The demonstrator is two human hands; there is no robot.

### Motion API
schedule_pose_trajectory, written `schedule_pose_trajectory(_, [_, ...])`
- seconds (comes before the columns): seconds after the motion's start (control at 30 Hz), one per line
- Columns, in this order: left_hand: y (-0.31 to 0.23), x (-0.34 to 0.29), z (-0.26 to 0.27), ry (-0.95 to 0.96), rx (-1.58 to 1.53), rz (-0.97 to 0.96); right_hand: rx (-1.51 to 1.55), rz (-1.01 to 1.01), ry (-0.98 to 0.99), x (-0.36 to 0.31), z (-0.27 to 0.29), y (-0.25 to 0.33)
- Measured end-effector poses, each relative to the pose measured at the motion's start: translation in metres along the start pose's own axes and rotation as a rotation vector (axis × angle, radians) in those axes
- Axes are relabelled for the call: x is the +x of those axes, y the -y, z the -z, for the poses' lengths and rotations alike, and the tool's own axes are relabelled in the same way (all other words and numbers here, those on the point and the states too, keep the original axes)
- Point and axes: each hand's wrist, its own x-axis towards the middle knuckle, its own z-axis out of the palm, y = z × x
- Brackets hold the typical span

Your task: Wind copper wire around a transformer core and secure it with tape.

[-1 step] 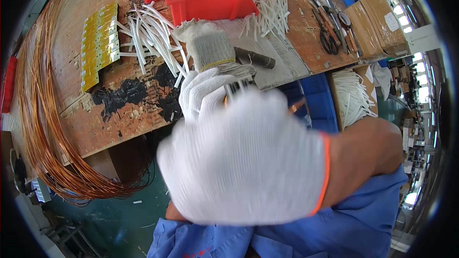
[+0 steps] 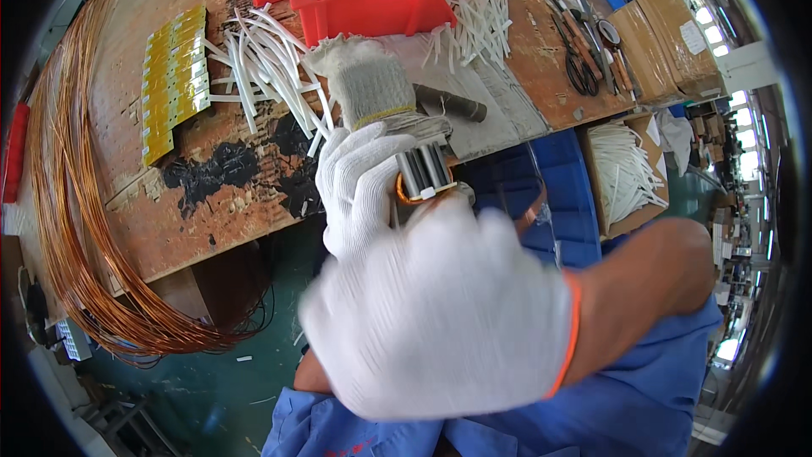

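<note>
My left hand [image 2: 359,182], in a white knit glove, is closed around the left side of a small slotted metal core with copper wire wound at its edge, the core [image 2: 425,169] lying near the table's front edge. My right hand [image 2: 444,322], gloved in white with an orange cuff, is nearest the camera, just below the core. It is smeared by motion, and its fingertips are mostly hidden behind its own back. A grey knitted cloth bundle [image 2: 368,80] tied with a yellowish band sits just beyond the core, beside a dark round rod [image 2: 452,103].
A large copper wire coil [image 2: 76,228] hangs over the table's left edge. Yellow taped pieces [image 2: 176,80], white tubes [image 2: 254,68] and a red bin [image 2: 376,13] lie farther back. Scissors [image 2: 582,76] and other tools are at right, above a blue crate [image 2: 575,203] and a tube-filled carton [image 2: 622,173].
My right hand has dropped a little toward me, so more of the slotted core shows. My left hand keeps its hold in about the same place.
</note>
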Motion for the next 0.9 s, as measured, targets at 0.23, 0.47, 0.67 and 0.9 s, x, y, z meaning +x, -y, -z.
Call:
schedule_pose_trajectory(0.23, [-0.010, 0.001, 0.005, 0.045, -0.019, 0.102, 0.209, -0.521, 0.294, -0.014, 0.054, 0.008])
schedule_pose_trajectory(0.47, [-0.009, 0.005, 0.010, 0.106, 0.070, 0.062, -0.204, -0.110, -0.141, -0.105, -0.047, 0.022])
schedule_pose_trajectory(0.67, [-0.007, 0.008, 0.007, 0.033, 0.046, 0.020, -0.177, -0.036, -0.159, -0.030, -0.028, 0.018])
schedule_pose_trajectory(0.9, [-0.026, -0.014, 0.007, 0.211, -0.260, 0.613, -0.043, 0.128, 0.217, 0.054, 0.002, -0.089])
